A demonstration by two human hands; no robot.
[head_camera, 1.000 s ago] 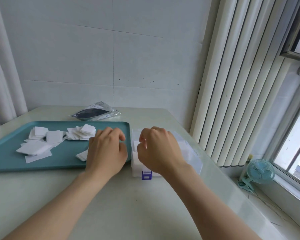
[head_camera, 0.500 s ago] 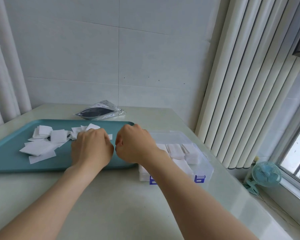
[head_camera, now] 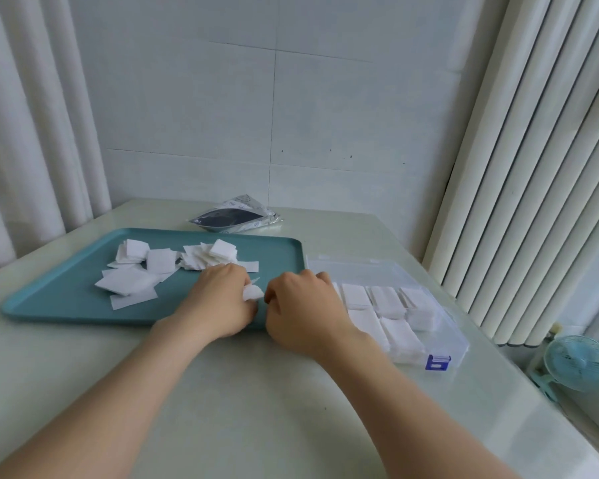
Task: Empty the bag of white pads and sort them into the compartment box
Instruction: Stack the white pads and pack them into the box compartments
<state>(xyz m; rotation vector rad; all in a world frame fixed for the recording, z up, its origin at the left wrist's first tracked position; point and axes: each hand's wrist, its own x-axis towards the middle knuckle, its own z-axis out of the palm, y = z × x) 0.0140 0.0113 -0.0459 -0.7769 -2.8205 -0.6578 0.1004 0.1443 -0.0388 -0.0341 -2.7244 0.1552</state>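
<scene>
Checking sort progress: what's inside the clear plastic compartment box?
The clear plastic compartment box holds stacks of square white pads in every compartment that shows. Its left compartments are covered by the right hand and forearm, so their contents cannot be seen.

Left hand [head_camera: 222,302]: pinching a white pad [head_camera: 253,292], knuckles facing up.
Right hand [head_camera: 301,312]: resting just beside it, fingers curled, fingertips hidden.

Some white pads [head_camera: 128,283] lie scattered, others fill the clear compartment box [head_camera: 454,327]; bag [head_camera: 234,217] flat.
</scene>
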